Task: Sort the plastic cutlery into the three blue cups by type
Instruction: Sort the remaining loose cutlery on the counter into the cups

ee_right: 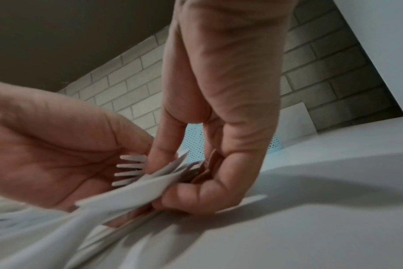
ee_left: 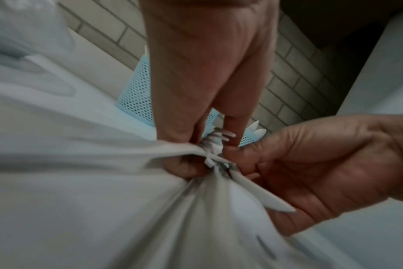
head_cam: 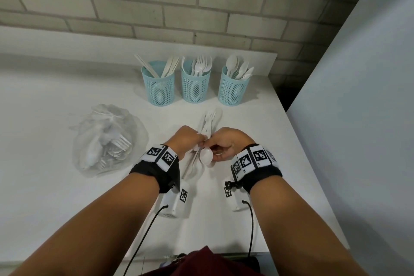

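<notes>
Cutlery [head_cam: 207, 132] is gripped in a mixed bundle by both hands, just in front of the three blue cups [head_cam: 195, 84], where the head view is concerned. In the left-wrist view, the left hand [ee_left: 207, 81] is pinched onto it; in the right-wrist view, the right hand [ee_right: 223, 112] is curled around knives and a fork [ee_right: 129, 170].

Three cups [head_cam: 195, 83]: pale blue, mesh-patterned. Cutlery [head_cam: 207, 122]: white, as is being shown. Table [head_cam: 56, 186]: white. Wall [head_cam: 156, 6]: grey brick. Wristbands [head_cam: 160, 159]: black, with black-and-white square markers. Bag [head_cam: 107, 141]: clear.
</notes>
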### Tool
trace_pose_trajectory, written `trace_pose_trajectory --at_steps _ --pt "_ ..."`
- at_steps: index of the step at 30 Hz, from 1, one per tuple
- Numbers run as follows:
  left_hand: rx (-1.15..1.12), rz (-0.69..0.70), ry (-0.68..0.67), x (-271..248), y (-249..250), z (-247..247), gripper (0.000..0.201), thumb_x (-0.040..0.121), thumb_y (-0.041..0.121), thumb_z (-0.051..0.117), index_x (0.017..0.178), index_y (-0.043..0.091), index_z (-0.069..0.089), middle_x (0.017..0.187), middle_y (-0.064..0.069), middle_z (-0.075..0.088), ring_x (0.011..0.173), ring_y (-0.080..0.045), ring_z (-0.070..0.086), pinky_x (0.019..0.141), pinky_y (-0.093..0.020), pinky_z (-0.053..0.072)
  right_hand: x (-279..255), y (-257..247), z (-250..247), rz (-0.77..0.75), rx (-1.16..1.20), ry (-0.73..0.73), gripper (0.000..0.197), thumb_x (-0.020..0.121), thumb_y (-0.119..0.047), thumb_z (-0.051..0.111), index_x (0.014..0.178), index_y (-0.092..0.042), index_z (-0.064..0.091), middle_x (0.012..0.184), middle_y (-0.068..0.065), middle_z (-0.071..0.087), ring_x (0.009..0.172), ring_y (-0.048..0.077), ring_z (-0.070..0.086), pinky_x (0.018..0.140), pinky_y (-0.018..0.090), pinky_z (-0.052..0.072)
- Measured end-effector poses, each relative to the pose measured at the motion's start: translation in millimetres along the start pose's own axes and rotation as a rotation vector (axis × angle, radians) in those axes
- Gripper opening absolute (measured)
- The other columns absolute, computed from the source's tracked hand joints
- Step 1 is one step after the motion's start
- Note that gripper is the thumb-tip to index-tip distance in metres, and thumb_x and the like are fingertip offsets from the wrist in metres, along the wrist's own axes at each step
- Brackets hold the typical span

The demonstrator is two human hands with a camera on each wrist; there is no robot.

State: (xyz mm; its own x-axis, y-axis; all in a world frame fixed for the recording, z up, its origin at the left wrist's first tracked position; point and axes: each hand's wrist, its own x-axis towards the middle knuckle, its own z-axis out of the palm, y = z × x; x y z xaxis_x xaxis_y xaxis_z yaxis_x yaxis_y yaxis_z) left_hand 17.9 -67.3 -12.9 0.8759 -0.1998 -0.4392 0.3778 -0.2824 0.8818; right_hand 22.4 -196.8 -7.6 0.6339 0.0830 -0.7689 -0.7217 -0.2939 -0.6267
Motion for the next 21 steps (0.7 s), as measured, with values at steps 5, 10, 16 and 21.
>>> trace_pose_trajectory --at_steps 5,10,16,21 --pt "-0.128 -0.032 -0.041 -4.6 2.4 -9.3 0.005 0.08 -0.002 0.059 0.076 0.0 0.058 0.059 -0.009 0.058 0.052 -0.018 0.055 0.053 -0.022 0.045 -1.7 -0.4 -5.3 -0.126 0.068 0.0 0.024 0.08 -0.006 0.071 0.101 -0.001 0.059 0.097 0.016 0.06 0.091 0.024 0.058 0.092 0.042 0.05" --pt "-0.204 -0.014 -0.046 -8.0 7.8 -15.0 0.01 0.093 0.009 0.055 0.085 0.017 0.055 0.079 -0.004 0.061 0.067 -0.015 0.056 0.066 -0.029 0.049 -7.8 -7.5 -11.5 -0.295 0.129 -0.089 0.015 0.088 -0.002 0.06 0.102 -0.004 0.062 0.097 0.012 0.07 0.089 0.028 0.068 0.078 0.042 0.057" --pt "-0.187 0.08 -0.01 -5.8 15.1 -15.2 0.008 0.097 0.017 0.048 0.103 0.022 0.046 0.096 0.0 0.062 0.083 -0.014 0.062 0.066 -0.029 0.052 -13.2 -24.6 -12.5 -0.456 0.044 0.029 0.03 0.086 -0.003 0.063 0.115 -0.006 0.057 0.101 0.011 0.069 0.087 0.024 0.069 0.072 0.035 0.059" --pt "-0.143 0.149 0.021 -5.2 25.3 -14.8 0.03 0.1 0.023 0.041 0.128 0.013 0.041 0.119 -0.007 0.058 0.107 -0.024 0.058 0.084 -0.041 0.05 -15.6 -35.5 -8.4 -0.588 0.017 0.128 0.026 0.083 -0.008 0.069 0.108 -0.012 0.063 0.095 0.005 0.071 0.084 0.017 0.068 0.078 0.031 0.056"
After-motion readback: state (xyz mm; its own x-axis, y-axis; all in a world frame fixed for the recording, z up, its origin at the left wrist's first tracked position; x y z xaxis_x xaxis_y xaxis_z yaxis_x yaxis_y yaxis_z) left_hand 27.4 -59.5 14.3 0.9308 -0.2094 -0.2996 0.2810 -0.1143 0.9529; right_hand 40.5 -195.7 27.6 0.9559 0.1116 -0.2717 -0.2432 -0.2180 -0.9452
